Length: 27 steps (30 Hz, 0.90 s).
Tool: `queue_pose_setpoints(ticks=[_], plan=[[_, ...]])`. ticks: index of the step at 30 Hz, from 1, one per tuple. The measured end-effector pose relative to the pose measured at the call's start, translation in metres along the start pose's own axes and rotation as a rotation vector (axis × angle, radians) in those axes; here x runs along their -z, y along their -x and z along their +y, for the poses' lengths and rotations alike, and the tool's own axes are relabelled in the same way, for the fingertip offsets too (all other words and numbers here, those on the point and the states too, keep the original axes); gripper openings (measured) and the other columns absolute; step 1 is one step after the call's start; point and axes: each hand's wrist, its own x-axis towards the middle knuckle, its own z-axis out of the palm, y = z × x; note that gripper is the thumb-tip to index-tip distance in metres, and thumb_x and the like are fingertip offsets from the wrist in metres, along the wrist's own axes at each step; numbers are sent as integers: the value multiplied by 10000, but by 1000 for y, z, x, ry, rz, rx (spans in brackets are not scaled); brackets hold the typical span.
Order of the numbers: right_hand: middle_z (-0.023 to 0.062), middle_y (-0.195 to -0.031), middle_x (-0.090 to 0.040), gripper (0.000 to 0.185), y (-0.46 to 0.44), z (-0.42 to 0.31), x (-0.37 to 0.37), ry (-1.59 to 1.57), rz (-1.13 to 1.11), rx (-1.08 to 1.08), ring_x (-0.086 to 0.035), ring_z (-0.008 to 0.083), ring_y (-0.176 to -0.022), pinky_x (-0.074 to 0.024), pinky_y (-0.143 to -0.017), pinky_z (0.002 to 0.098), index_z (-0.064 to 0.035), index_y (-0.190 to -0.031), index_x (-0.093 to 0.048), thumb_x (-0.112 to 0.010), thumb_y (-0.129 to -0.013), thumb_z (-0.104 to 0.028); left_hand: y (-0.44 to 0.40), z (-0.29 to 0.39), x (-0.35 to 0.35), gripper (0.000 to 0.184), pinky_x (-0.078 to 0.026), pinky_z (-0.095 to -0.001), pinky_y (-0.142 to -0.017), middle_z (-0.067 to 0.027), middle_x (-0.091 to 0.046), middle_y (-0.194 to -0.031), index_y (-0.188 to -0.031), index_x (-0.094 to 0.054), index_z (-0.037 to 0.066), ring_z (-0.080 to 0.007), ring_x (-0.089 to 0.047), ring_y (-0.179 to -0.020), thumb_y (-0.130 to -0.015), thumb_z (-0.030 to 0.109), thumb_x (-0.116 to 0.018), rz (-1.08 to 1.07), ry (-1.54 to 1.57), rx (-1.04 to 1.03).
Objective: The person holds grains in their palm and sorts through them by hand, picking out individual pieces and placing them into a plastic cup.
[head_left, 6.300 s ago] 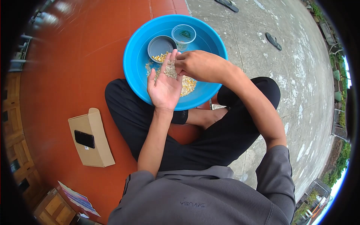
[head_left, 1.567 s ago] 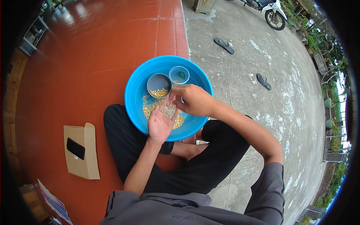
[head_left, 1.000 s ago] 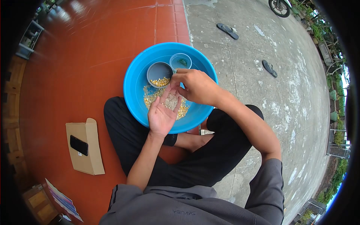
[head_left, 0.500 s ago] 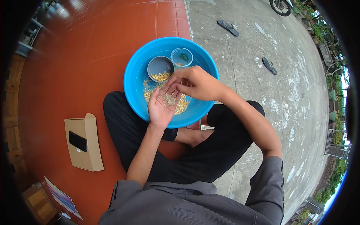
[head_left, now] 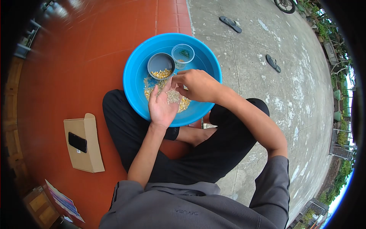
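Note:
My left hand (head_left: 161, 111) is held palm up over the blue basin (head_left: 129, 91), with small pale grains (head_left: 174, 96), like rice, lying on the palm and fingers. Over that palm bends my right hand (head_left: 201, 86), fingertips drawn together at the left fingers; whatever they pinch is too small to make out. Inside the basin, a grey bowl (head_left: 160, 61) contains yellow corn kernels (head_left: 161, 73). Beside it a clear plastic cup (head_left: 183, 54) with a green mark leans slightly. Mixed corn and pale grains (head_left: 184, 104) are spread on the basin floor, partly hidden by my hands.
The basin stands before my crossed legs (head_left: 190, 162). A cardboard box (head_left: 87, 147) with a black phone (head_left: 77, 142) on it lies on the red tiles to the left. Two sandals, one far (head_left: 230, 24) and one nearer (head_left: 273, 63), lie on the concrete.
The view has shifted slightly, so the basin and its contents appear a little higher. My right fingers have moved slightly over the left palm; the pale grains are still there.

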Motion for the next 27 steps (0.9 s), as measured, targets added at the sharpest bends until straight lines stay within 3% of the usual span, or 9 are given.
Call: queue_pose_setpoints(ticks=[2, 6, 11, 20, 27], plan=[[139, -1099, -789, 171, -1, 2, -1, 46, -42, -34, -785, 390, -969, -618, -828, 510, -30, -1118, -762, -737, -951, -63, 0, 1, -3, 822, -339, -418, -1285, -91, -589, -1540, -1698, -445, -30, -211, -506, -1455, -1140, 572, -486, -10, 10, -7], [131, -1104, -781, 147, -2, 3, -4, 79, -66, -55, -781, 390, -988, -612, -827, 519, -34, -1088, -754, -749, -942, -53, 6, 3, -12, 868, -325, -417, -1297, -129, -535, -1645, -1722, -404, -44, -227, -484, -1502, -1143, 601, -446, -41, 11, -20], [170, -1057, -770, 78, -2, 6, -9, 18, -79, 61, -763, 424, -952, -599, -811, 555, -20, -979, -744, -751, -930, -80, 7, 3, -16, 904, -309, -431, -1316, -169, -414, -1789, -1743, -363, -50, -255, -447, -1560, -1144, 625, -409, -83, 4, -34], [197, -966, -780, 107, -1, 10, -19, 118, -126, 128, -774, 415, -965, -610, -820, 543, -35, -1024, -796, -765, -935, -85, 9, 3, -17, 905, -295, -443, -1336, -173, -368, -1824, -1756, -332, -51, -276, -400, -1618, -1143, 610, -417, -147, -17, -36], [176, -976, -787, 109, 1, 9, -17, 206, -112, 208, -781, 401, -966, -626, -834, 512, -29, -1024, -798, -749, -927, -40, 8, 3, -18, 889, -208, -465, -1392, -208, -343, -1835, -1758, -316, -60, -312, -319, -1687, -1141, 574, -409, -136, -12, -39]])
